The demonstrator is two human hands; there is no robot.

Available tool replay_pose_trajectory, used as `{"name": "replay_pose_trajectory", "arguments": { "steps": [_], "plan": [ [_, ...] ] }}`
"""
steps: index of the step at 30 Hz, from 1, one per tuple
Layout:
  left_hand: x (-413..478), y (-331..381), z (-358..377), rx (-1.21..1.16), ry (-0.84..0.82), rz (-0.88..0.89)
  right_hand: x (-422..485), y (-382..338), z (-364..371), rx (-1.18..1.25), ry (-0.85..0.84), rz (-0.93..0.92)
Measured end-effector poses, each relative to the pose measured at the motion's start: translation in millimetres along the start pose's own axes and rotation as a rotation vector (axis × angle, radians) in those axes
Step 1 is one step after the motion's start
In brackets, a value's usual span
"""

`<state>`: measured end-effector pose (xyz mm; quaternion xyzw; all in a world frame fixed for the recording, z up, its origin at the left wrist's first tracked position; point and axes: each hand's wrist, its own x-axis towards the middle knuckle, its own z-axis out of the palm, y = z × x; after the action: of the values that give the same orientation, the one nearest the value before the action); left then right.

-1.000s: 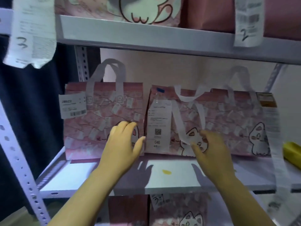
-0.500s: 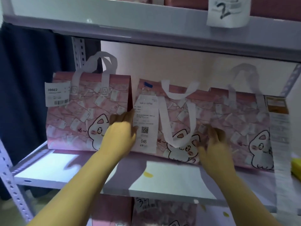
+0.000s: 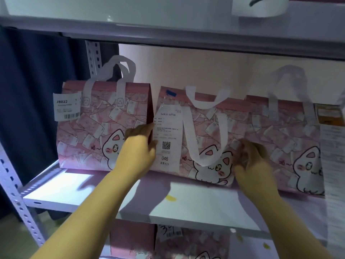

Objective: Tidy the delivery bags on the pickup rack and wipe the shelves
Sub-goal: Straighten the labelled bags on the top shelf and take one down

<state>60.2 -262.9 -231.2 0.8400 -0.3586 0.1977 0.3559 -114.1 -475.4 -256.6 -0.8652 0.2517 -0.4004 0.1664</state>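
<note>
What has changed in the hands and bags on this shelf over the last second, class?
The left hand slid right, off the front of the left bag, and now grips the left edge of the middle bag. The right hand shifted right to grip its right edge. All bags, the right bag included, stand on the shelf as before.

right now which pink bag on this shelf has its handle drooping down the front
The middle bag, bearing the 046 receipt: its white handle hangs over its front; the left bag and right bag hold theirs upright.
</note>
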Motion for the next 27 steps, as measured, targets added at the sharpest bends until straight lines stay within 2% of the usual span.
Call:
{"name": "replay_pose_trajectory", "arguments": {
  "steps": [4, 7, 10, 18, 23, 27],
  "plan": [
    [-3.8, 4.1, -7.1, -0.017, 0.066, -0.018, -3.1, -7.8, -10.8, 0.031, 0.010, 0.053],
    [-6.6, 9.4, -16.4, -0.050, 0.104, -0.002, -8.7, -15.6, -17.6, 0.020, 0.078, 0.048],
    [-7.7, 13.9, -20.5, -0.075, 0.067, 0.044, -18.6, -18.0, -23.7, 0.025, 0.136, 0.094],
    [-23.9, 48.6, -6.3, -0.118, -0.048, 0.226, -52.7, -1.2, -51.6, -0.040, 0.153, 0.220],
    [-32.5, 82.6, 21.0, -0.123, -0.120, 0.298, -63.0, 30.8, -81.1, -0.088, 0.191, 0.239],
    [-37.1, 120.4, 46.1, -0.093, -0.106, 0.323, -57.0, 70.3, -108.6, -0.128, 0.214, 0.213]
  ]
}}
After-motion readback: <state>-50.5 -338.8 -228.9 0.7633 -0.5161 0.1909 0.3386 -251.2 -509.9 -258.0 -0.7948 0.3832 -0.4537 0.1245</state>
